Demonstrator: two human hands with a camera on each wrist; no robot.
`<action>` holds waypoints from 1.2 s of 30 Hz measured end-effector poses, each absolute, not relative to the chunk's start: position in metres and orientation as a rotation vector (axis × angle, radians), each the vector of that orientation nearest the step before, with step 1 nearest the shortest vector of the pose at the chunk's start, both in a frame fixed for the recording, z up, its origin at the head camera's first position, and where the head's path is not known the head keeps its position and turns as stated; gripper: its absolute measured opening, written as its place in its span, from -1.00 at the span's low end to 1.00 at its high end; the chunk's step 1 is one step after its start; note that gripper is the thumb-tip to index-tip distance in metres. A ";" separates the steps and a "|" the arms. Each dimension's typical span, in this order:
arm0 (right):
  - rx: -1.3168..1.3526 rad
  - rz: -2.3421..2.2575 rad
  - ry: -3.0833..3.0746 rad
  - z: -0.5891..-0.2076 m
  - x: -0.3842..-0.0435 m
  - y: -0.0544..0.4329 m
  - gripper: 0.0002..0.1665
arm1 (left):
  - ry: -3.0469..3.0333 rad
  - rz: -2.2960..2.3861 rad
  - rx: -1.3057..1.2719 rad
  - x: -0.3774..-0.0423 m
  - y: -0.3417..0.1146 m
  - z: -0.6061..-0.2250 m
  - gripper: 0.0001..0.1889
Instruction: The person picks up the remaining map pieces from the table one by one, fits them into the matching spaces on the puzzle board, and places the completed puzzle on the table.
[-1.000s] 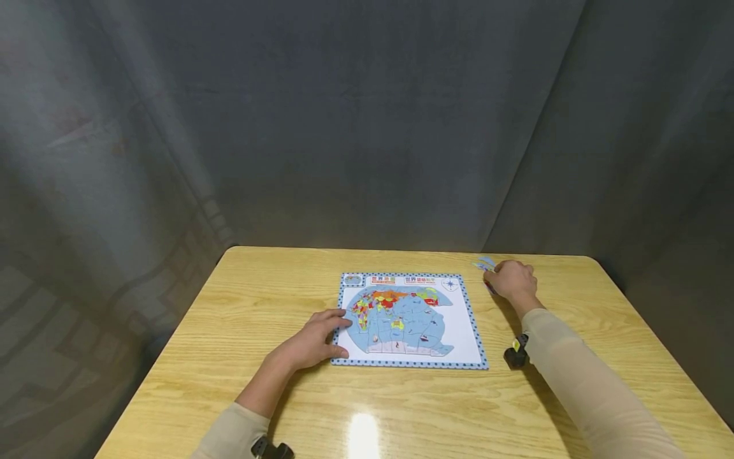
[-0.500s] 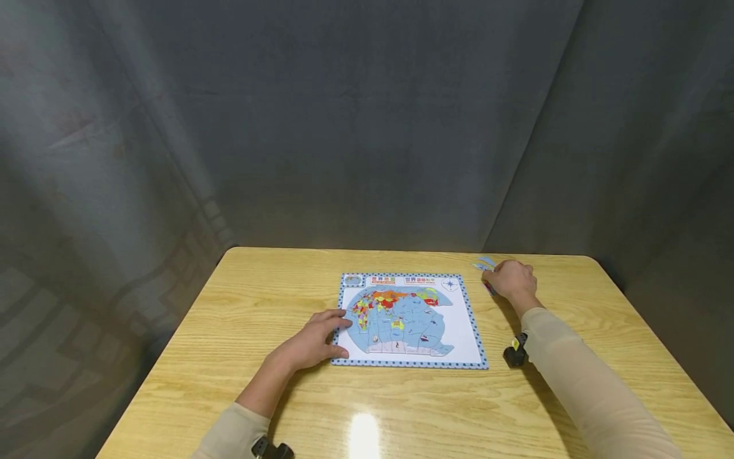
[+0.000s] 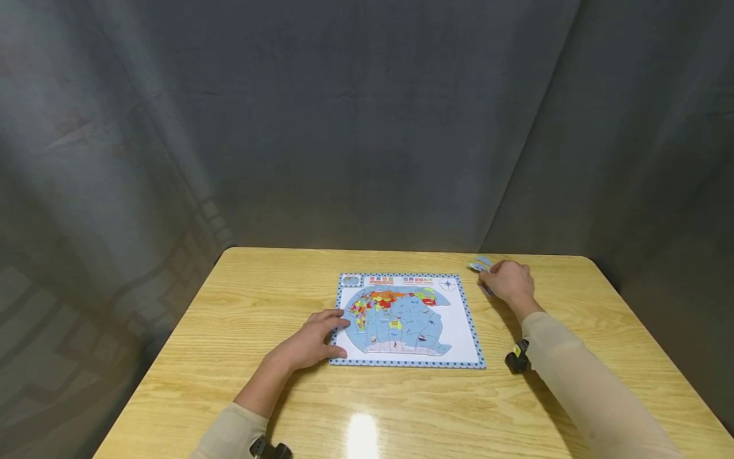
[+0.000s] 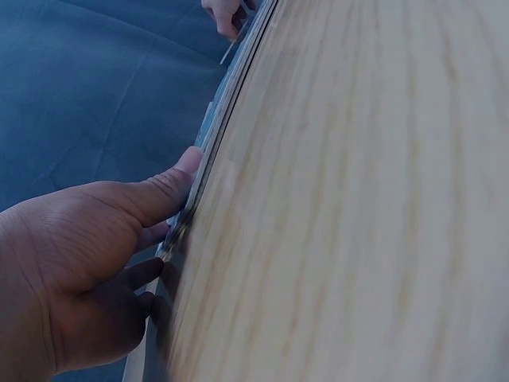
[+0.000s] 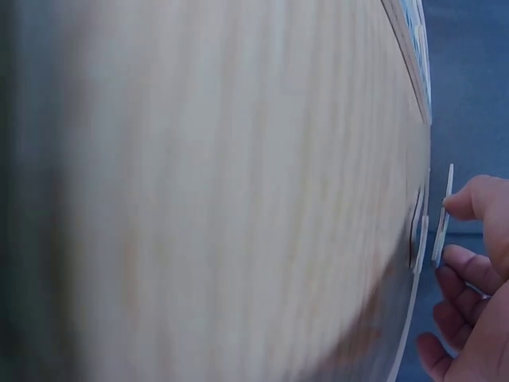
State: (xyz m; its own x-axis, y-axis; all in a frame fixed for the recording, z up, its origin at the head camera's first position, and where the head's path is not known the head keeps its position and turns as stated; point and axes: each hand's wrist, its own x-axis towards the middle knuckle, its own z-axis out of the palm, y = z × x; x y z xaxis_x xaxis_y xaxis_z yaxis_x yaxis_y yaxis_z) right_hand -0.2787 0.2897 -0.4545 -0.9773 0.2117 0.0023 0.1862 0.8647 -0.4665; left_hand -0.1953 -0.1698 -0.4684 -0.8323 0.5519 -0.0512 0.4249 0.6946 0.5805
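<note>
A world-map puzzle board [image 3: 467,344] lies flat on the wooden table, with many map pieces fitted together inside its blue dotted border. My left hand [image 3: 312,339] rests on the board's left edge, its fingers spread and fairly straight. In the left wrist view that hand's thumb [image 4: 171,179] touches the board's edge. Right of the board, my right hand [image 3: 509,280] holds a thin puzzle piece [image 5: 443,219] between thumb and fingers, with a gap below it to the table. Loose blue puzzle pieces [image 3: 483,260] lie just beyond the fingertips.
The light wooden table [image 3: 275,280] ends at a dark grey curtain [image 3: 355,159] behind and at the sides. Each wrist carries a small black camera mount [image 3: 517,360]. In the right wrist view, more flat pieces [image 5: 421,243] lie on the table beneath the held one.
My right hand has shifted slightly and the pieces by its fingertips sit differently; the red bit seen below them is no longer visible. My left hand stays on the board's edge.
</note>
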 end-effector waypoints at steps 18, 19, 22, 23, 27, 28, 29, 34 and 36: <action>-0.139 0.754 -2.976 -0.453 -0.254 0.273 -0.50 | 2.685 0.840 0.803 -0.195 -0.171 -0.468 -0.35; -0.131 0.763 -2.975 -0.452 -0.252 0.271 -0.51 | 2.684 0.841 0.803 -0.195 -0.171 -0.468 -0.35; -0.110 0.768 -2.973 -0.451 -0.245 0.266 -0.52 | 2.682 0.842 0.800 -0.195 -0.171 -0.467 -0.35; -0.104 0.770 -2.973 -0.450 -0.243 0.264 -0.53 | 2.684 0.841 0.800 -0.195 -0.171 -0.467 -0.35; -0.080 0.756 -2.970 -0.451 -0.238 0.256 -0.52 | 2.686 0.840 0.801 -0.195 -0.171 -0.468 -0.35; -0.071 0.756 -2.971 -0.451 -0.237 0.254 -0.53 | 2.687 0.839 0.800 -0.195 -0.171 -0.468 -0.35; -0.073 0.754 -2.972 -0.451 -0.236 0.252 -0.54 | 2.687 0.840 0.799 -0.195 -0.171 -0.468 -0.35; -0.101 0.729 -2.993 -0.450 -0.229 0.240 -0.57 | 2.687 0.835 0.795 -0.196 -0.171 -0.468 -0.34; -0.115 0.723 -3.000 -0.449 -0.227 0.235 -0.57 | 2.684 0.841 0.796 -0.196 -0.171 -0.467 -0.34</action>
